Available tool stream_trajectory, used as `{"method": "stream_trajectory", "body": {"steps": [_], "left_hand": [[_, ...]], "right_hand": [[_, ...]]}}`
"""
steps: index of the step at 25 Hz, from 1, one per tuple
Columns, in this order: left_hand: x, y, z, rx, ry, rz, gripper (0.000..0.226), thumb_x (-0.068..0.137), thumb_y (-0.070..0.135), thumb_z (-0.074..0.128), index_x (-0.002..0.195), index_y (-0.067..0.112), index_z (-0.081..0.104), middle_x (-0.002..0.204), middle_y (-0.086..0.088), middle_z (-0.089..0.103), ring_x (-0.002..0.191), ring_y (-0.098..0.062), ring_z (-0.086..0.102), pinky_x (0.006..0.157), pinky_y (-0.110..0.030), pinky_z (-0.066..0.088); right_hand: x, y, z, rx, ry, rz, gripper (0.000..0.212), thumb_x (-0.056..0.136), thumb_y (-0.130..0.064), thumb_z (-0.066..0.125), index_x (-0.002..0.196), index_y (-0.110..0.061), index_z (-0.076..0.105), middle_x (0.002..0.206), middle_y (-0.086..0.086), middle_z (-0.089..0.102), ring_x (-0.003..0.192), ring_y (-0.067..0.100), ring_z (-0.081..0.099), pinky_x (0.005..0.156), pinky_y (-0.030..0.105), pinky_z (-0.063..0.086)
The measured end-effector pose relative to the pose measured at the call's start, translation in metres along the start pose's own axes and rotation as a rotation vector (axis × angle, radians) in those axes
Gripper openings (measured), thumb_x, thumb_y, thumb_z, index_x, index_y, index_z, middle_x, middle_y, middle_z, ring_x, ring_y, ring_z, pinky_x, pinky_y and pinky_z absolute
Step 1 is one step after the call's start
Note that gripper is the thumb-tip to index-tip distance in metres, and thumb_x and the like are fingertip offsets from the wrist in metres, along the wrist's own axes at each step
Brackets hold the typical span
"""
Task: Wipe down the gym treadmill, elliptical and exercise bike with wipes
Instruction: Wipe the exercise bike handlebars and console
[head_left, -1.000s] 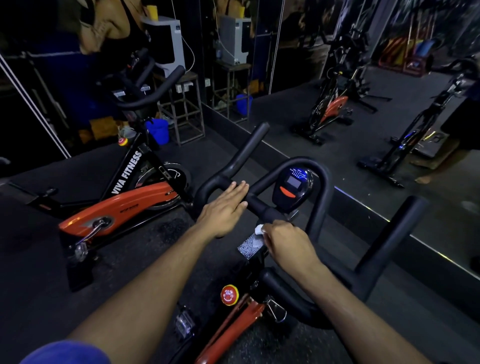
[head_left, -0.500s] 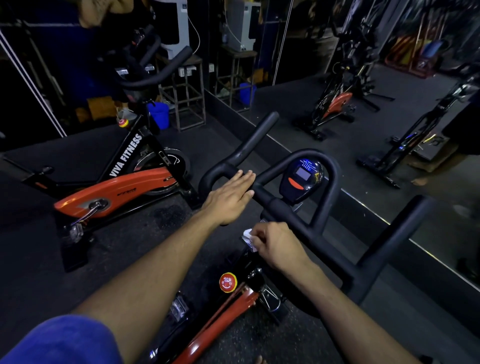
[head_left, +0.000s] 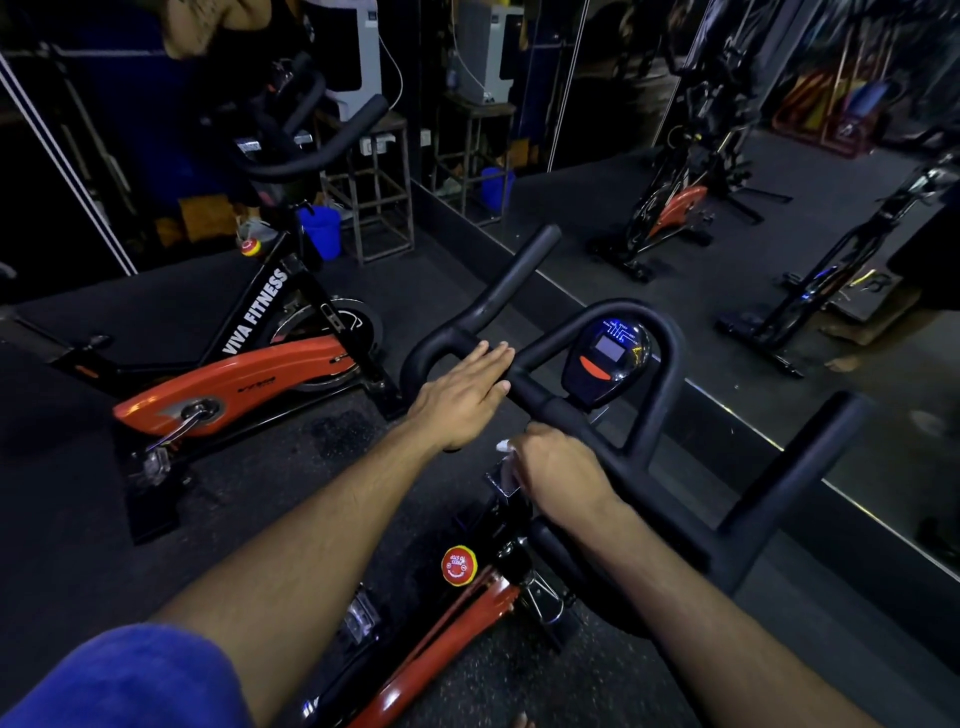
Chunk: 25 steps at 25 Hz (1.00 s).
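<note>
**Wiping the bike's handlebar**

The person is cleaning the black and orange exercise bike (head_left: 467, 613) right in front of them. The left hand (head_left: 457, 400) lies flat, fingers straight, on the black padded handlebar (head_left: 566, 410). The right hand (head_left: 558, 467) is curled around a small white wipe (head_left: 505, 448) — only a corner peeks out — low on the bar, near the middle post. It looks like it is rubbing there, but the light is dim.

No treadmill or elliptical shows here, so those may be left to do. I cannot tell which bike parts are already clean.

The handlebar looks soft and foamy, bent in round loops. The small black screen box (head_left: 608, 358) is shiny and smooth. The round red knob (head_left: 459, 565) looks like hard plastic — the dark floor (head_left: 104, 545) looks rough and speckled.
</note>
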<state>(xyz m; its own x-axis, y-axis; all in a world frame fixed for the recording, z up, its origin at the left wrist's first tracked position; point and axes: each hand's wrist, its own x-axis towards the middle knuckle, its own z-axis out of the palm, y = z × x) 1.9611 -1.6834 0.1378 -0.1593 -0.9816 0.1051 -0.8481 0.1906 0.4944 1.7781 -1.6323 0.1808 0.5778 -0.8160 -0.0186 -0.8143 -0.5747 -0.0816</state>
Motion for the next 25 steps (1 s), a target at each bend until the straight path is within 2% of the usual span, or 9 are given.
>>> {"method": "stream_trajectory", "body": {"steps": [3, 6, 7, 9, 11, 14, 16, 19, 25], "left_hand": [[0.001, -0.001, 0.0, -0.007, -0.005, -0.007, 0.054, 0.11, 0.041, 0.03, 0.162, 0.03, 0.019, 0.168, 0.018, 0.013, 0.154, 0.002, 0.002, 0.125, -0.033, 0.019], [0.0, -0.001, -0.001, -0.012, -0.012, -0.006, 0.054, 0.111, 0.039, 0.03, 0.162, 0.029, 0.018, 0.168, 0.018, 0.013, 0.154, 0.001, 0.002, 0.125, -0.033, 0.019], [0.0, -0.001, -0.001, -0.01, -0.018, 0.0, 0.053, 0.111, 0.037, 0.03, 0.162, 0.028, 0.018, 0.168, 0.017, 0.012, 0.154, 0.0, 0.001, 0.125, -0.032, 0.018], [0.001, -0.002, -0.003, -0.012, -0.038, 0.026, 0.053, 0.111, 0.032, 0.031, 0.162, 0.026, 0.016, 0.169, 0.015, 0.012, 0.154, -0.001, 0.001, 0.125, -0.031, 0.017], [0.001, -0.008, -0.006, -0.024, -0.046, 0.064, 0.053, 0.111, 0.028, 0.034, 0.162, 0.026, 0.017, 0.168, 0.015, 0.013, 0.155, -0.003, 0.002, 0.127, -0.034, 0.014], [0.002, -0.015, -0.01, 0.073, -0.014, 0.097, 0.053, 0.11, 0.028, 0.036, 0.161, 0.032, 0.02, 0.166, 0.019, 0.017, 0.155, -0.003, 0.006, 0.123, -0.051, -0.015], [0.004, -0.015, -0.012, 0.152, -0.009, 0.082, 0.054, 0.11, 0.032, 0.035, 0.161, 0.037, 0.017, 0.165, 0.023, 0.016, 0.155, -0.002, 0.005, 0.116, -0.055, -0.027], [0.005, -0.014, -0.014, 0.143, -0.054, 0.055, 0.053, 0.111, 0.035, 0.032, 0.161, 0.041, 0.014, 0.165, 0.027, 0.011, 0.155, -0.002, 0.002, 0.117, -0.06, -0.023], [0.005, -0.011, -0.016, 0.102, -0.073, 0.021, 0.053, 0.111, 0.035, 0.033, 0.16, 0.042, 0.016, 0.164, 0.03, 0.011, 0.154, 0.002, 0.001, 0.12, -0.063, -0.013]], "right_hand": [[0.008, -0.005, 0.011, 0.104, -0.068, 0.024, 0.023, 0.098, -0.031, 0.051, 0.097, -0.013, 0.065, 0.105, 0.01, 0.064, 0.098, 0.034, 0.065, 0.072, 0.039, 0.047], [0.008, -0.014, 0.011, 0.145, -0.199, -0.183, 0.016, 0.093, -0.026, 0.054, 0.098, -0.016, 0.065, 0.105, 0.009, 0.065, 0.1, 0.031, 0.063, 0.078, 0.038, 0.049], [0.005, -0.015, 0.006, 0.159, -0.195, -0.24, 0.017, 0.093, -0.026, 0.054, 0.1, -0.017, 0.066, 0.105, 0.006, 0.064, 0.1, 0.028, 0.062, 0.079, 0.038, 0.05], [0.004, -0.007, -0.008, 0.129, -0.076, -0.24, 0.023, 0.095, -0.03, 0.05, 0.106, -0.018, 0.066, 0.106, 0.001, 0.062, 0.1, 0.024, 0.062, 0.077, 0.039, 0.051], [0.01, 0.004, -0.02, -0.05, 0.004, -0.177, 0.025, 0.099, -0.031, 0.049, 0.113, -0.019, 0.065, 0.113, -0.001, 0.061, 0.104, 0.022, 0.065, 0.078, 0.037, 0.052], [0.02, -0.002, -0.022, -0.358, -0.074, -0.187, 0.024, 0.102, -0.021, 0.048, 0.117, -0.015, 0.065, 0.121, 0.005, 0.064, 0.108, 0.026, 0.067, 0.08, 0.035, 0.052], [0.029, -0.014, -0.017, -0.411, -0.19, -0.211, 0.03, 0.102, -0.015, 0.043, 0.126, -0.011, 0.062, 0.129, 0.01, 0.062, 0.116, 0.029, 0.065, 0.086, 0.037, 0.052], [0.038, -0.023, -0.017, -0.378, -0.321, -0.195, 0.034, 0.104, -0.016, 0.041, 0.134, -0.006, 0.055, 0.137, 0.015, 0.056, 0.124, 0.033, 0.058, 0.092, 0.04, 0.05], [0.011, -0.028, 0.002, -0.146, -0.233, -0.312, 0.021, 0.099, -0.015, 0.047, 0.112, -0.005, 0.061, 0.122, 0.014, 0.059, 0.108, 0.034, 0.065, 0.081, 0.041, 0.051]]}}
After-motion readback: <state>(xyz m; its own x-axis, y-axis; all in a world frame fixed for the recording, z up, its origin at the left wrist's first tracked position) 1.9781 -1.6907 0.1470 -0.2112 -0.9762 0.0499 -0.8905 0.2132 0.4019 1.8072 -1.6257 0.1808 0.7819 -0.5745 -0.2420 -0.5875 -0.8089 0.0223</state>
